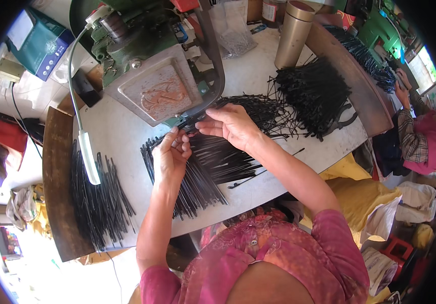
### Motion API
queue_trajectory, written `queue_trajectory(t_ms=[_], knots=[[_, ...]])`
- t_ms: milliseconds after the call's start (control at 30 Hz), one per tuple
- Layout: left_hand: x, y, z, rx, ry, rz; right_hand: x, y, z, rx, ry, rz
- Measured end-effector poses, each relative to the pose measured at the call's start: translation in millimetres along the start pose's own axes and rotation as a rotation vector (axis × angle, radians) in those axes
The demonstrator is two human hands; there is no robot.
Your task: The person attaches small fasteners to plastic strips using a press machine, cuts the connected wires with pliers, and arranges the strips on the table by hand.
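My left hand [171, 154] is raised beneath the head of a green bench machine [159, 88], its fingertips pinched together. Close to its right, my right hand [233, 127] curves its fingers inward at the same spot. Something small and dark lies between the two sets of fingertips; its shape is too hidden to make out. Under my hands, thin black rods [197, 190] lie side by side in a bundle on the pale worktable [245, 195]. More black rods [225, 157] spread below my right wrist.
A separate bundle of black rods [99, 197] lies left, beside a lamp on a bent neck [90, 157]. At right are a thick black pile [314, 96], pliers [343, 121] and a gold tumbler [294, 35]. Wooden boards [58, 177] edge the table. Another person [420, 137] works far right.
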State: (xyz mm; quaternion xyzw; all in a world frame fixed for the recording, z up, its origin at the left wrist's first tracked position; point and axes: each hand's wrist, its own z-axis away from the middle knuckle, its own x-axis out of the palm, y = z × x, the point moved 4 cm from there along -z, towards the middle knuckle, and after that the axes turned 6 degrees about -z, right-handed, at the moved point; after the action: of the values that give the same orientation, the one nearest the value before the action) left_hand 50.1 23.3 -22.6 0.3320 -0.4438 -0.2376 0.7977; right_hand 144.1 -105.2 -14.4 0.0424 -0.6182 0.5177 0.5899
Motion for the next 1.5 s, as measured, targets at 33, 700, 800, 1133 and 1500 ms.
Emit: queue_trajectory(t_ms=[33,700,800,1133,1500], knots=[[-0.1,3.1,-1.8,0.03,0.011,-0.028,2.1,-0.5,1.2,-0.024,0.005,-0.016],[-4.3,8.8,-12.5,0.048,0.009,-0.093,7.6,2.8,-4.4,-0.088,0.068,-0.041],[-4.5,6.7,-11.9,0.037,0.003,-0.065,8.3,3.4,-4.5,-0.091,0.084,-0.041],[-7.5,3.9,-13.4,0.002,0.003,-0.013,6.5,8.3,-6.3,-0.157,0.068,0.0],[-8.4,3.3,-17.0,-0.044,-0.012,-0.054,4.6,6.7,-5.8,-0.169,0.1,0.004]])
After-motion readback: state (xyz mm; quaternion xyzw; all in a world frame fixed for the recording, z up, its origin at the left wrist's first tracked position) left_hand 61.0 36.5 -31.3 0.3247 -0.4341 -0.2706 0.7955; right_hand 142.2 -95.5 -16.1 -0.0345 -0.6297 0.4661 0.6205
